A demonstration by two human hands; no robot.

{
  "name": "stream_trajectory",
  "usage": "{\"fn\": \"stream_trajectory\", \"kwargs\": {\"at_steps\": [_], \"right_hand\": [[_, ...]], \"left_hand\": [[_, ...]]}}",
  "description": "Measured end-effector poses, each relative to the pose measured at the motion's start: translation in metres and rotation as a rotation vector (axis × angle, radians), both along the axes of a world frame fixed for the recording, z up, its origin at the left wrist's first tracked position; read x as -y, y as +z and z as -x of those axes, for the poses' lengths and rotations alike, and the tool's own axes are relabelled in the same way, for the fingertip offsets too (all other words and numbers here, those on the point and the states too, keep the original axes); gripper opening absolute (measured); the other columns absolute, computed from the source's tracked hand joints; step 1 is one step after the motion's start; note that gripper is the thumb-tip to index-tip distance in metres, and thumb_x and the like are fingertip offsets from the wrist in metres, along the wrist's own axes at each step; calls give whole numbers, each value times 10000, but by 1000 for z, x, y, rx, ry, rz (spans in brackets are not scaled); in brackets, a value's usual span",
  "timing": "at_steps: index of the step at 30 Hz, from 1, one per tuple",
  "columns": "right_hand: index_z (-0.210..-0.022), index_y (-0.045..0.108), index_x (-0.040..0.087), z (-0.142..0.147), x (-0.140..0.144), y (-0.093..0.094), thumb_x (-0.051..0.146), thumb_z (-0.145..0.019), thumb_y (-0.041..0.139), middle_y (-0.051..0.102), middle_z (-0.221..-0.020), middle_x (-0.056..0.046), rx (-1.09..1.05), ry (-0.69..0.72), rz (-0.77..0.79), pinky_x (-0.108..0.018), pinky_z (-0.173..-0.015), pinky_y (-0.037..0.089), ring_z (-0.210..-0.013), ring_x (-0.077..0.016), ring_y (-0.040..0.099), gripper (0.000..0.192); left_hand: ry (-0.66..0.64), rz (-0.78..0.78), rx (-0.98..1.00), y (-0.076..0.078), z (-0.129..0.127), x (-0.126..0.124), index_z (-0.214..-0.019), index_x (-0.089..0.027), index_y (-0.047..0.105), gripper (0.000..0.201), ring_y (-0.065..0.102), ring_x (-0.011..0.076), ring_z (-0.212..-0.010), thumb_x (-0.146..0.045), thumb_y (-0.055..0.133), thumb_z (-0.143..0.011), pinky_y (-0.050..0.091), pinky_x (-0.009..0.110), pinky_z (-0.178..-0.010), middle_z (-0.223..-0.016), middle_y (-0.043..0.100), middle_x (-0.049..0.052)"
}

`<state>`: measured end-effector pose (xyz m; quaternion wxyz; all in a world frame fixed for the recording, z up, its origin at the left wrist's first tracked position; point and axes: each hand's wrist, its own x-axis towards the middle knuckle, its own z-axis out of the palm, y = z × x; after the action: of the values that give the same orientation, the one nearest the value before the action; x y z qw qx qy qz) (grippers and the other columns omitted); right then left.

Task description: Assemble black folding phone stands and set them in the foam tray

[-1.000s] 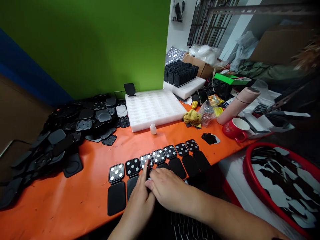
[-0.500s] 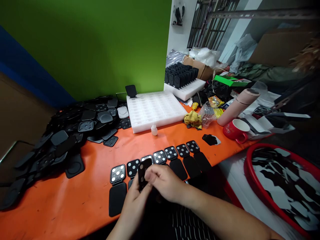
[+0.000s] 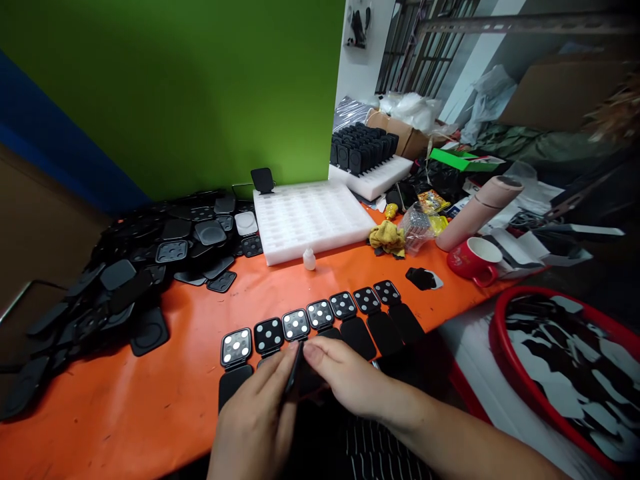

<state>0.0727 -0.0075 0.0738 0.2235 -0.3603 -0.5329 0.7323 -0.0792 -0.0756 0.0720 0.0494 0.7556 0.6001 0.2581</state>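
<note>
Here both hands meet at the near edge of the orange-covered counter. The left hand and right hand have their fingers pinching a thin black flat pad edge-on, just in front of the row of black hinged cases with white dots.

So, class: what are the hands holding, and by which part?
Both hands, left hand and right hand, pinch a thin black piece by its upper edge, seen edge-on.
</note>
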Motion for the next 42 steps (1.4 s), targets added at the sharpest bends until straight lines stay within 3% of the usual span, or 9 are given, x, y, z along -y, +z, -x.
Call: {"fn": "stream_trajectory", "kwargs": {"at_steps": [5, 10, 15, 19, 22, 27, 33, 37, 42], "right_hand": [[-727, 507, 137, 0, 15, 0, 469, -793, 534, 435, -644, 20, -176, -53, 344, -199, -536, 292, -572, -73, 375, 339], [-667, 463, 143, 8, 28, 3, 376, -756, 606, 431, -612, 26, -331, -232, 470, -203, -546, 291, -558, -70, 378, 288], [-624, 452, 143, 15, 25, 3, 363, -765, 591, 401, -562, 34, -347, -340, 453, -197, -495, 255, -513, -64, 348, 296], [-701, 500, 132, 12, 20, 1, 424, -827, 476, 294, -525, 66, -413, -232, 597, -192, -453, 200, -454, -50, 224, 319], [-784, 532, 124, 8, 19, -1, 383, -848, 431, 343, -520, 58, -407, -112, 609, -197, -463, 245, -444, -53, 278, 285], [-739, 496, 146, 5, 19, -7, 476, -858, 408, 367, -444, 65, -282, -59, 476, -205, -436, 277, -388, -60, 296, 362], [-700, 447, 157, -7, 15, -6, 458, -811, 509, 332, -482, 79, -349, -28, 895, -166, -443, 283, -405, -41, 294, 327], [-624, 435, 154, -4, 15, -3, 400, -812, 504, 344, -428, 75, -338, -98, 1095, -151, -415, 290, -369, -43, 330, 317], [-603, 439, 151, 11, 17, 1, 333, -768, 527, 375, -442, 64, -358, -342, 1102, -145, -403, 275, -381, -43, 344, 261]], "left_hand": [[-148, -106, -300, 7, 0, 13, -1212, -91, 465, 440, 618, 175, -915, -99, 343, -789, 532, 219, -685, -1121, 602, 120], [-149, -130, -213, 3, -1, 16, -1199, -81, 476, 425, 612, 163, -932, -74, 355, -791, 508, 206, -750, -1096, 613, 131], [-62, 26, 201, -8, -7, 7, -1196, -178, 501, 386, 601, 173, -955, -154, 449, -815, 489, 225, -784, -1104, 613, 87], [296, 327, 804, -10, -8, -5, -939, -174, 627, 216, 638, 178, -758, -311, 527, -806, 509, 238, -654, -873, 679, 50], [449, 368, 1017, -7, -6, -9, -793, -154, 633, 223, 625, 168, -674, -368, 576, -768, 497, 220, -587, -722, 668, 19], [256, 229, 798, -5, -8, 2, -1002, -226, 622, 220, 634, 170, -790, -271, 559, -796, 512, 243, -684, -893, 674, 10], [-144, -20, 390, -10, -8, 15, -1220, -235, 476, 465, 554, 183, -1045, -54, 493, -792, 475, 289, -870, -1185, 566, 44], [-205, -101, 297, -14, -8, 19, -1239, -188, 455, 517, 527, 196, -1082, -13, 494, -754, 462, 312, -899, -1214, 541, 68], [-180, -153, 299, -19, -16, 19, -1229, -207, 470, 521, 549, 194, -1053, -6, 503, -750, 450, 314, -909, -1225, 536, 56]]}}
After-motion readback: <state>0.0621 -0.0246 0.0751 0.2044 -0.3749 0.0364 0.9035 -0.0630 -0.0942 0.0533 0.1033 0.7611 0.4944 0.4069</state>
